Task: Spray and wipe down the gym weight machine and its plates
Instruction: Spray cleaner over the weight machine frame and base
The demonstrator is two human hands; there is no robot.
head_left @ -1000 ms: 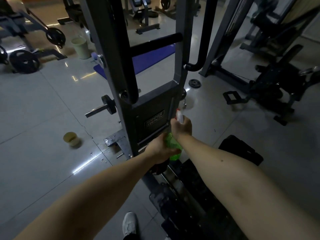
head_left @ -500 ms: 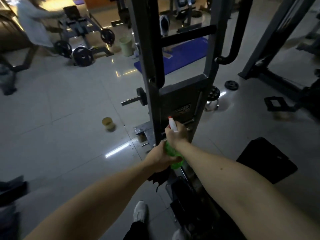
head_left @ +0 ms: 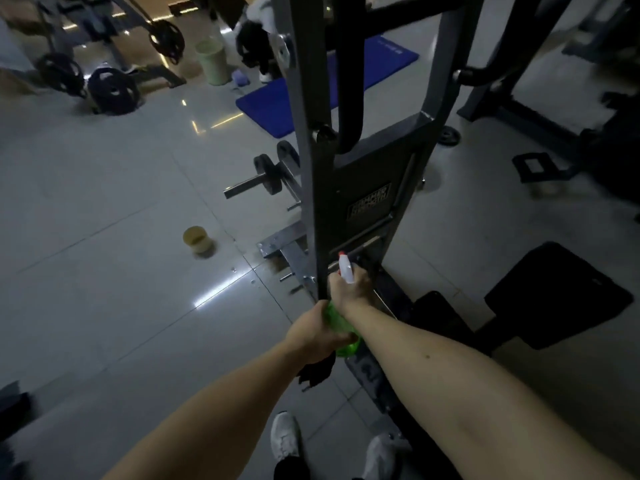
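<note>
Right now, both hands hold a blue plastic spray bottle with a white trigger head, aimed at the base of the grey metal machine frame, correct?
Not quite: the head view shows a green plastic spray bottle, not blue. Otherwise yes: left hand on its body, right hand at the white trigger head, aimed at the base of the grey metal machine frame.

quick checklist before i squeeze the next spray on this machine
1. Left hand grips the spray bottle: ok.
2. Right hand wraps the trigger head: ok.
3. Nozzle points at the lower machine frame: ok.
4. Cloth ready for wiping, hanging under the left hand: ok.
5. Liquid left in the bottle: cannot tell.
6. Cup on the floor out of the spray line, off to the left: ok.
</note>
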